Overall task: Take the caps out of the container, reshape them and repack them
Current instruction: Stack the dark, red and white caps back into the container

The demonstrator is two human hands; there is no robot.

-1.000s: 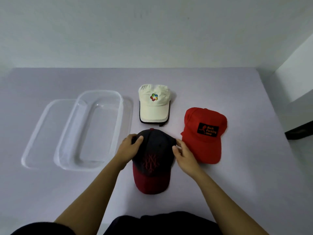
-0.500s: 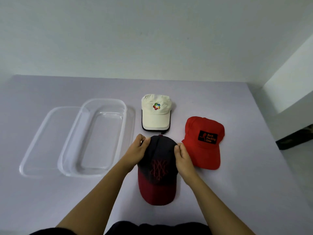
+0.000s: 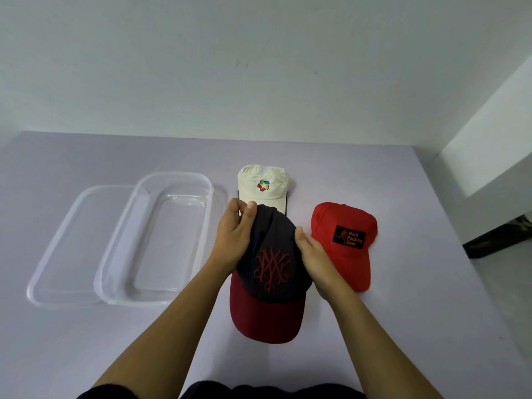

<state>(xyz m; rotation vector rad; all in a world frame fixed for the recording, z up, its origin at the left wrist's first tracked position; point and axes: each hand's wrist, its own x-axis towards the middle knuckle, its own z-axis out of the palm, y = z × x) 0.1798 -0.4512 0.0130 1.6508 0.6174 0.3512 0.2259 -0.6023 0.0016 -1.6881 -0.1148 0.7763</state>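
On my feed the clear container [image 3: 172,176] sits left on the lilac surface [image 3: 431,283], overlapping its lid [image 3: 57,249]. White cap [image 3: 263,187] at the back, red cap [image 3: 342,243] on the right, both lying flat. The black cap with the red brim [image 3: 270,283] is front and centre, covering the white cap's brim. Left hand [image 3: 233,237] pinches the crown's back edge, right hand [image 3: 315,260] grips its right side, thumb on top.
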